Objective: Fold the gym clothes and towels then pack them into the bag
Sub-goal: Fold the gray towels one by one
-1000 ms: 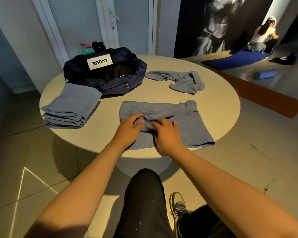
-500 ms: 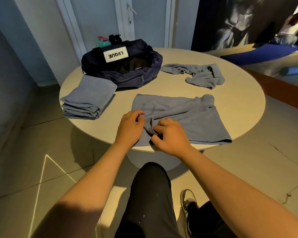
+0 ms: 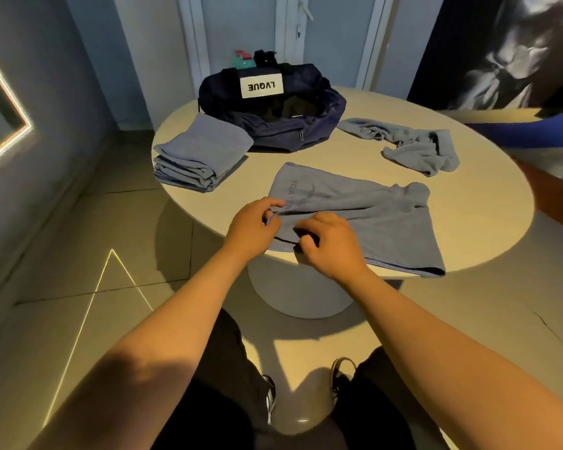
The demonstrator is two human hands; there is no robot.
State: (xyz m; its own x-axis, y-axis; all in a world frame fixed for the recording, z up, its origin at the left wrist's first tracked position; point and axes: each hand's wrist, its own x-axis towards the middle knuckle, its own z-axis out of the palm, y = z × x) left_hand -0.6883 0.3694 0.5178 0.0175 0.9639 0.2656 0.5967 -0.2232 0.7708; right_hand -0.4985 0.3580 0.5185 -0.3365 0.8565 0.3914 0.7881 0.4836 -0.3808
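While the blue-grey garment [image 3: 371,219] lies spread at the frame's centre, on the near edge of the round worktop [image 3: 488,203], your left grip [image 3: 252,227] and right grip [image 3: 330,251] both pinch its near-left hem. Folded towels [image 3: 202,154] sit left of centre, with the unzipped navy duffel bag [image 3: 273,128] just behind and a crumpled towel [image 3: 416,144] at the upper right.
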